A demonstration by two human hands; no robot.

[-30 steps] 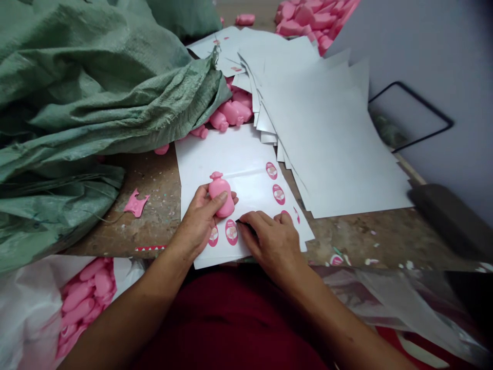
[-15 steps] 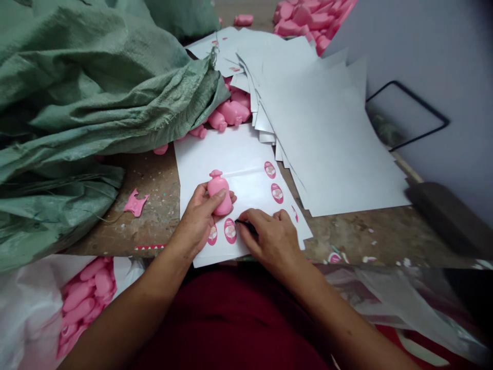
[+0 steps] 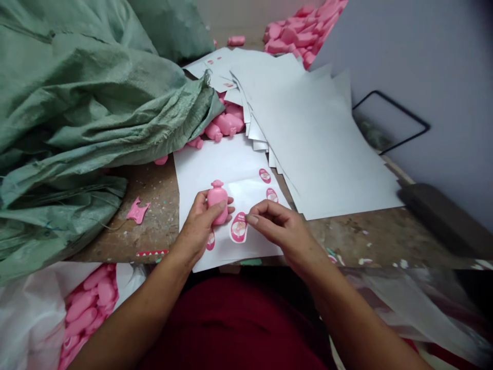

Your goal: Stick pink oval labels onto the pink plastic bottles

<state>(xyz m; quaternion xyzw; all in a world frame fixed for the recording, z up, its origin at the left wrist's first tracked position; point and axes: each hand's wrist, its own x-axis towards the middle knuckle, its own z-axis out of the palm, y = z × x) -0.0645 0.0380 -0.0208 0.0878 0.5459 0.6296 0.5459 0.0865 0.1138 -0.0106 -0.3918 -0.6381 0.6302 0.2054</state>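
Note:
A small pink bottle [image 3: 217, 204] stands upright in the grip of my left hand [image 3: 199, 222], its thumb across the front. My right hand [image 3: 274, 221] pinches the upper right edge of an oval pink and white sticker [image 3: 239, 227], which is lifted off the sheet just right of the bottle. Under both hands lies a white sticker sheet [image 3: 208, 159]. More oval stickers [image 3: 265, 176] show along its right side, and one is partly hidden by my left hand.
A green woven sack [image 3: 96, 97] covers the left, with pink bottles [image 3: 227, 123] at its mouth. Stacked white sheets [image 3: 308, 139] lie at right, beside a black wire handle [image 3: 404, 110]. A pink plastic piece [image 3: 137, 211] sits on the worn table [image 3: 154, 187]. A bag of bottles [image 3: 87, 303] is lower left.
My right hand has come up and right, and the sticker it pinches has come off the sheet. The dark thin tool seen at its fingertips no longer shows. The view has shifted slightly.

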